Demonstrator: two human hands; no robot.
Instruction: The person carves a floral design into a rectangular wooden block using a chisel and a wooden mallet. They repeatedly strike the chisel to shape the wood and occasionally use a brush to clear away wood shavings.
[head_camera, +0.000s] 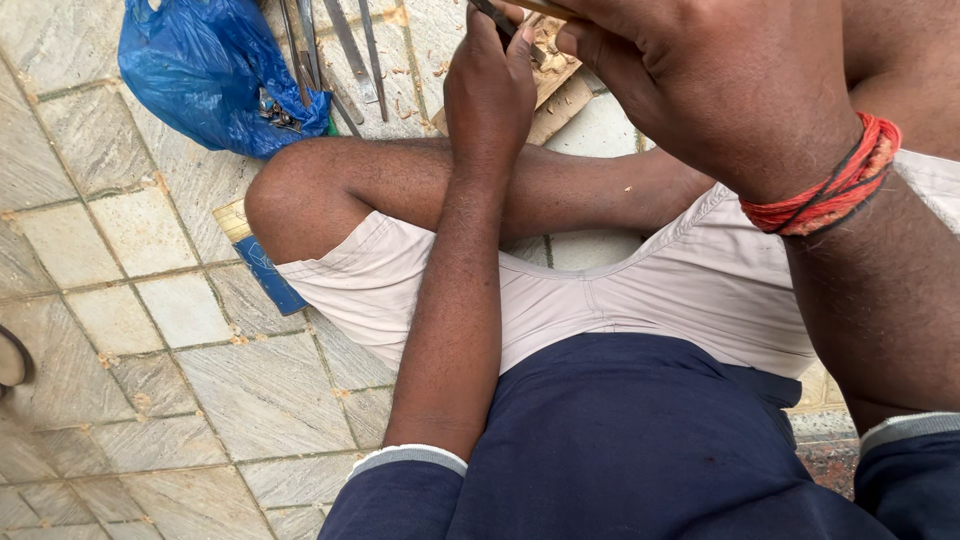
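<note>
My left hand (490, 85) is closed around a thin dark metal tool (497, 20) whose tip rests on a carved wooden piece (555, 65) on the floor beyond my crossed legs. My right hand (715, 85) is raised close to the camera, fingers wrapped around a wooden handle (535, 8) that shows only at the top edge. A red thread band (830, 185) circles my right wrist. Most of the wooden piece is hidden behind both hands.
A blue plastic bag (205, 70) lies at the top left with small metal bits at its edge. Several long metal chisels (335, 50) lie beside it on the stone tile floor (150, 330). A blue and tan block (262, 265) sits under my left knee.
</note>
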